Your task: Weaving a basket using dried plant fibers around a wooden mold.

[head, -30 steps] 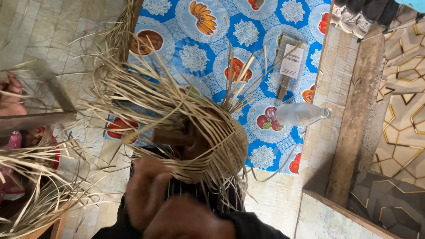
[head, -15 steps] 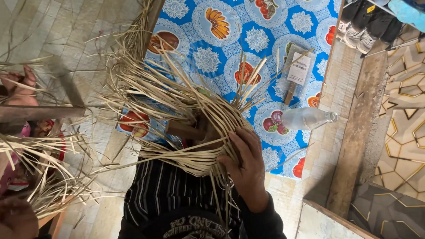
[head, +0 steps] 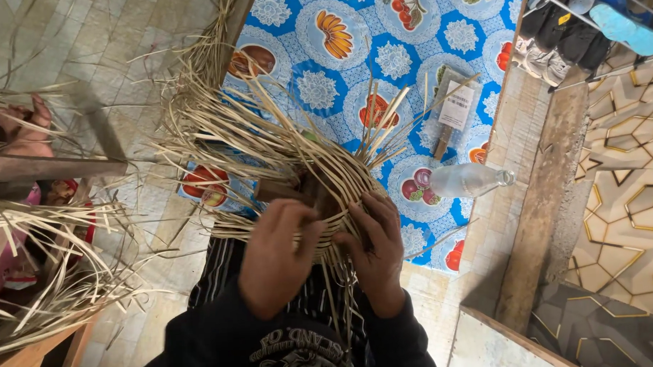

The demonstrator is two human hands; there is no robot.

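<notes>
A half-woven straw basket (head: 297, 174) with many loose reed ends sticking out rests on my lap. My left hand (head: 275, 254) grips its near rim from the left, fingers curled over the woven band. My right hand (head: 376, 247) holds the rim on the right side, fingers pressed on the weave. Long pale strands (head: 208, 122) fan out to the left and upward from the basket. My dark sleeves and striped clothing show below the hands.
A blue patterned mat (head: 380, 66) with fruit prints lies on the tiled floor. On it lie a clear plastic bottle (head: 467, 180) and a small tool with a paper tag (head: 454, 110). A bundle of straw (head: 48, 287) lies left, shoes (head: 588, 22) top right, a wooden plank (head: 544, 197) right.
My left hand has come up from the lower left onto the basket rim. The right hand has stayed on the right side of the rim. The view has shifted slightly.
</notes>
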